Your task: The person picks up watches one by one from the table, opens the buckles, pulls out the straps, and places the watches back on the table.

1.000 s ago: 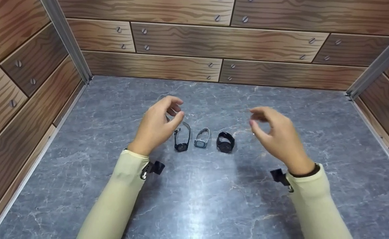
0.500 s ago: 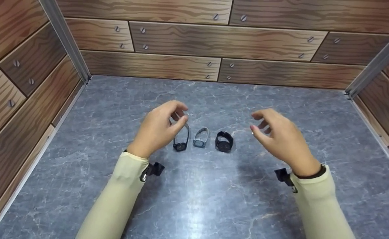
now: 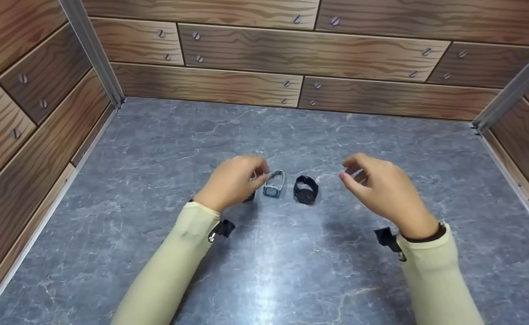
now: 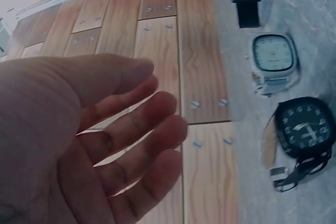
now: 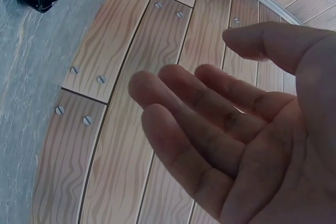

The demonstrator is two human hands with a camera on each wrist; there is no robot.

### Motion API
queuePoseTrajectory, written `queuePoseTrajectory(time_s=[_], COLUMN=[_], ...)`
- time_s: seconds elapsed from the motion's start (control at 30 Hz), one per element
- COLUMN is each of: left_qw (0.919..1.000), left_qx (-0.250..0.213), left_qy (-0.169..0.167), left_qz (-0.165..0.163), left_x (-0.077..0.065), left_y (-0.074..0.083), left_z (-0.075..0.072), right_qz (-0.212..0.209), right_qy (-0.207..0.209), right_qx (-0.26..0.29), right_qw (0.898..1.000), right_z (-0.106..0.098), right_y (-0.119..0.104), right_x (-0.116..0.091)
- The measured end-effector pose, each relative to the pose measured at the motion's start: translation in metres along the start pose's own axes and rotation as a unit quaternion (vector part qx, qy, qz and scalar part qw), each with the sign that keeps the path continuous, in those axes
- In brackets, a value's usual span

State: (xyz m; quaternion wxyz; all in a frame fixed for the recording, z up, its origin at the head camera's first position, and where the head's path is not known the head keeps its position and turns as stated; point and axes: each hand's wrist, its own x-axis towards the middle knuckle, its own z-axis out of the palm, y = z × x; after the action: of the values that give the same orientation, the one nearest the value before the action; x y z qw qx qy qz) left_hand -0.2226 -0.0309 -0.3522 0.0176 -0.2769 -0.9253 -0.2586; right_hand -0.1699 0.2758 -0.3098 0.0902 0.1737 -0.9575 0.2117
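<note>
Grey watch (image 3: 271, 192) is lying in the middle of a row of three on the marbled blue-grey tabletop (image 3: 156, 135), its squarish face pointing towards the person and its band looping away behind. Just to its right, a broad-strapped black watch (image 3: 306, 195) is sitting with its round dial turned the same way. On the other side, a numbered black watch (image 4: 304, 128) is resting beside the grey one, though from the head view the left hand (image 3: 234, 181) is covering most of it. That hand is hovering low over this end of the row, its fingers loosely bent and separate from the thumb, gripping nothing; the left wrist view is showing the fingers apart from all three watches. The right hand (image 3: 381, 192) is hanging in the air to the right of the row, also relaxed and holding nothing, with its fingers gently curving. Pale yellow-green sleeves (image 3: 169, 266) are covering both forearms, and small black cameras (image 3: 225, 228) are jutting from the wrists. Wood-patterned walls (image 3: 336, 58) are enclosing the tabletop, with metal posts (image 3: 95, 49) standing in the corners.
</note>
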Motion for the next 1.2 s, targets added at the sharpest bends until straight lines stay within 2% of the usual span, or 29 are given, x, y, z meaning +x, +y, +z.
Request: queuePoseTrajectory(time_s=[0.2, 0.4, 0.53, 0.67, 0.83, 1.03, 1.2], left_qw=[0.9986, 0.9961, 0.9957, 0.9964, 0.9967, 0.9964, 0.9968], left_qx=[0.052, 0.083, 0.083, 0.066, 0.048, 0.054, 0.047], left_qy=[-0.011, -0.015, -0.026, -0.039, -0.035, -0.022, -0.011], left_qz=[0.008, 0.027, 0.031, 0.038, 0.055, 0.061, 0.064], left_x=[0.011, 0.015, 0.016, 0.018, 0.020, 0.020, 0.019], left_y=[-0.006, -0.014, -0.018, -0.021, -0.023, -0.024, -0.022], left_z=[0.017, 0.027, 0.033, 0.041, 0.046, 0.047, 0.040], right_qz=[0.008, -0.001, -0.005, -0.003, 0.001, 0.005, 0.004], right_qy=[-0.036, -0.044, -0.052, -0.064, -0.067, -0.068, -0.070], right_qx=[-0.007, -0.004, -0.003, -0.004, -0.002, -0.002, 0.002], right_qw=[0.999, 0.999, 0.999, 0.998, 0.998, 0.998, 0.998], right_z=[0.001, 0.004, 0.005, 0.006, 0.006, 0.006, 0.008], right_y=[-0.001, -0.002, 0.000, 0.002, 0.003, 0.004, 0.006], right_x=[-0.001, 0.001, 0.002, 0.001, 0.000, 0.000, 0.002])
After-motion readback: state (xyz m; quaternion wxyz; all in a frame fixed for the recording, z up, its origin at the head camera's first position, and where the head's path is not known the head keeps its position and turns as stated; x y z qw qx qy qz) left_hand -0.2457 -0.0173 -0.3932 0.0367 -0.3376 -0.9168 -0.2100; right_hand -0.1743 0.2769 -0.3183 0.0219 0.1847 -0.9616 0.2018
